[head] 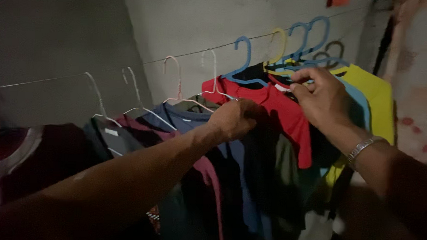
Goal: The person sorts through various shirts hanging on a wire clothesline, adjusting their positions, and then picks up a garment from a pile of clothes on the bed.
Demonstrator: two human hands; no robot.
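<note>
Your left hand (235, 118) is clenched on the red shirt (275, 112) at its shoulder, mid-row. Just right, your right hand (320, 97), w/ metal bracelet (361, 149), pinches the blue hangers (303, 61) by the shirt's collar. Farther back: wire line (178, 57) along the grey wall (188, 20), yellow shirt (377, 99) at far right.

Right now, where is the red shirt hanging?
In the head view, the red shirt hangs right of centre on a blue hanger, between the left hand and right hand, beside a yellow shirt.
</note>
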